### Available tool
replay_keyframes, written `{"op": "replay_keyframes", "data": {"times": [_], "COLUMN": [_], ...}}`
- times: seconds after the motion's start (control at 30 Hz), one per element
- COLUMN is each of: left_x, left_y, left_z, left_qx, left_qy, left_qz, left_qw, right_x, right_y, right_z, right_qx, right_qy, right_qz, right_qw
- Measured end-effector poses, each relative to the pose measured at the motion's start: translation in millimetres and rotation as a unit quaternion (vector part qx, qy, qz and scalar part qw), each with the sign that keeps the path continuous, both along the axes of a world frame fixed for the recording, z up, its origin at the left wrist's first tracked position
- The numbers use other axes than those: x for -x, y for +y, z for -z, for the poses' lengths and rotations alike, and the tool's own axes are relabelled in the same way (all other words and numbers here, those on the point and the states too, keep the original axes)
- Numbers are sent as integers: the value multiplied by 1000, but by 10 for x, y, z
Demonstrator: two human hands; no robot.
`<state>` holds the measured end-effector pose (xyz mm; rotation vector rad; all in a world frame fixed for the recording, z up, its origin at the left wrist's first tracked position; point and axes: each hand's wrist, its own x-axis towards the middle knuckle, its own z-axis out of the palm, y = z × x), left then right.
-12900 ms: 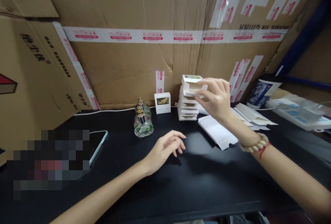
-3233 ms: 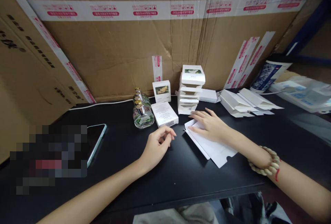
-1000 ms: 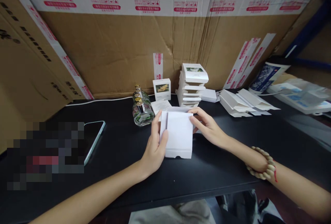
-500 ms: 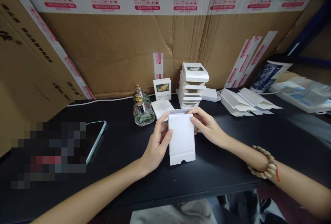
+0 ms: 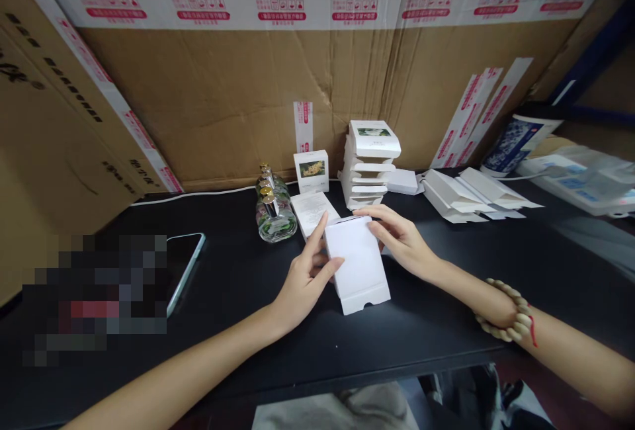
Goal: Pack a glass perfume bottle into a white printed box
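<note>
Left hand [image 5: 297, 284] and right hand [image 5: 404, 241] gripped the white carton [image 5: 356, 258], its long axis slanting toward lower right.

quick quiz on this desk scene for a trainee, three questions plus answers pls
1. True or false: both the left hand and the right hand touch a plain white carton.
2. Which thing stands upright between the glass bottles and the stack of white boxes?
a) the phone
b) a white box with a yellow flower picture
c) the patterned cup
3. Fill in the blank: the beaded bracelet is on the ____ wrist.

Key: 1 true; 2 b; 3 right
</note>
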<state>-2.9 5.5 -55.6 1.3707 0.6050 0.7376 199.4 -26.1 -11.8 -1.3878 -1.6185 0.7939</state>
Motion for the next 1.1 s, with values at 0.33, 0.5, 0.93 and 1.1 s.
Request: {"op": "replay_keyframes", "data": {"times": [0.33,0.5,0.93,1.1], "left_x": [-20,-25,-62,-52], "left_y": [10,63,70,32], "left_z": [-73,-91,-65,-138], "left_qx": [62,206,312,276], "left_qy": [11,-5,-113,-89], "left_qz": [-30,-31,-65,-15], "left_qw": [998,978,941,957], "right_x": [-9,-16,59,35], "right_y": [19,28,-84,-30], "right_z": [48,93,80,202], "right_qx": [47,74,-112,-190], "right_qy": [8,2,-177,-185], "right_qz": [-10,-8,-105,-82], "right_qw": [999,997,972,961]}}
